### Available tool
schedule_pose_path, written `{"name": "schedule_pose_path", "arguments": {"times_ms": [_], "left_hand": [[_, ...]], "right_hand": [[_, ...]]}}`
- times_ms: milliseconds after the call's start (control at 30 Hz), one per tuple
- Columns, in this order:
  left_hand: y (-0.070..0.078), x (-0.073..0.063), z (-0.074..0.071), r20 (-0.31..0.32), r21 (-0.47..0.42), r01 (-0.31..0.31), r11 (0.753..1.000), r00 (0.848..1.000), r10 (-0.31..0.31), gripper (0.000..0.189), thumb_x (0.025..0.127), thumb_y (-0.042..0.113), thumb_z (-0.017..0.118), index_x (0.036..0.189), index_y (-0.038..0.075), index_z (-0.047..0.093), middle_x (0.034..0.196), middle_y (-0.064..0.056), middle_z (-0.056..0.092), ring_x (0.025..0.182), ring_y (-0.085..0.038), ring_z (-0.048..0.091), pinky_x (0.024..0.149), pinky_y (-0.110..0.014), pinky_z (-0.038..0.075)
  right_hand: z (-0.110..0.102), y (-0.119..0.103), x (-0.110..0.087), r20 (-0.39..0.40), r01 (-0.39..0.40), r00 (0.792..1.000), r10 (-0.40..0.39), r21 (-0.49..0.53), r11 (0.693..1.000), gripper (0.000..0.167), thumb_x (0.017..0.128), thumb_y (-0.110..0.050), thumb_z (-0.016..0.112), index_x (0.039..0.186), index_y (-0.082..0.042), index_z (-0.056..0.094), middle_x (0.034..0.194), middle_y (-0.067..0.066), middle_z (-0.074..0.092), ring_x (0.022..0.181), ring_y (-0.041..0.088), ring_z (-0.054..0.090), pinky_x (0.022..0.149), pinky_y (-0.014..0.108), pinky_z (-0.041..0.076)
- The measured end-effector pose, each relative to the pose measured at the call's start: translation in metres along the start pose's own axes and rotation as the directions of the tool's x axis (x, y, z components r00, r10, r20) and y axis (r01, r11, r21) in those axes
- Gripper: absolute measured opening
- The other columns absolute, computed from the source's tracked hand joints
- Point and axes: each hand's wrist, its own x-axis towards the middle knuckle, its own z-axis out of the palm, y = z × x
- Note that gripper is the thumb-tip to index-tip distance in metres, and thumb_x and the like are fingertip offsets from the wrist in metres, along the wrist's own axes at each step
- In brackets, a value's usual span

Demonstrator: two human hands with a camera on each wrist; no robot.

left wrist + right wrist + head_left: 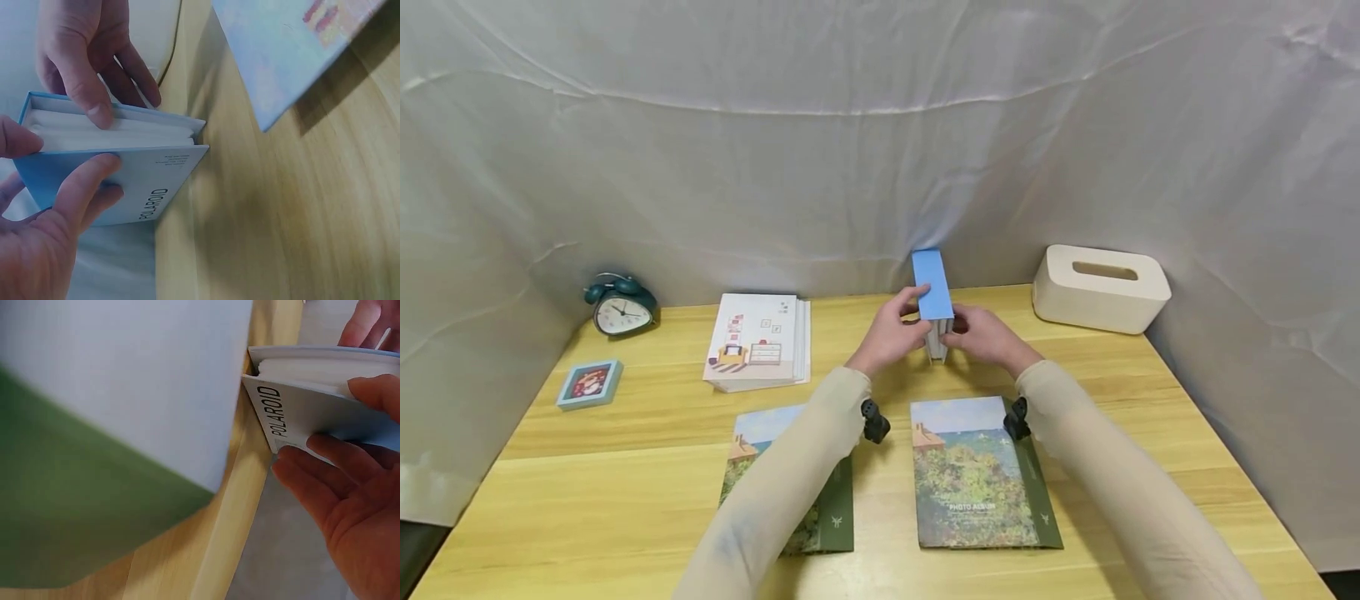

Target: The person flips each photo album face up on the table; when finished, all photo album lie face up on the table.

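Note:
A small blue photo album (933,285) marked POLAROID stands on edge at the back of the table, its blue narrow side up and its white pages facing me. My left hand (891,330) grips it from the left, with a finger over the blue top. From the right, my right hand (991,337) holds it between thumb and fingers. In the right wrist view, that thumb lies at the page edge while the fingers lie along a cover (294,419). Both covers' lower edges appear to touch the table.
Two larger photo albums (966,475) lie flat below my forearms. A stack of white illustrated albums (752,337) sits left of the hands. Further left are an alarm clock (622,310) and a small framed picture (589,384). A white tissue box (1101,292) stands back right, near the curtain (820,183).

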Motion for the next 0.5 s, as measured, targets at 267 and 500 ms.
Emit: {"name": "schedule_pose_path", "arguments": {"times_ms": [267,500], "left_hand": [[0.0008,-0.0014,-0.001,0.011,-0.024,0.033,0.999,0.999,-0.033,0.064,0.092,-0.004,0.059,0.15,0.019,0.044,0.124,-0.023,0.053,0.103,-0.028,0.06,0.078,-0.038,0.058],[-0.0008,-0.0036,-0.0025,0.026,-0.09,0.056,0.994,0.998,-0.054,0.07,0.092,-0.008,0.056,0.152,0.022,0.039,0.131,-0.025,0.049,0.106,-0.033,0.061,0.083,-0.039,0.056]], "right_hand": [[0.0001,-0.0034,0.0009,0.008,-0.024,1.0,0.025,-0.072,0.997,0.062,0.097,-0.018,0.062,0.149,0.003,0.036,0.142,0.024,0.048,0.129,0.037,0.048,0.104,0.048,0.041],[0.0003,-0.005,0.0004,0.013,-0.004,1.0,0.005,-0.075,0.997,0.063,0.097,-0.015,0.062,0.15,0.003,0.033,0.148,0.024,0.041,0.132,0.039,0.044,0.105,0.047,0.04]]}}
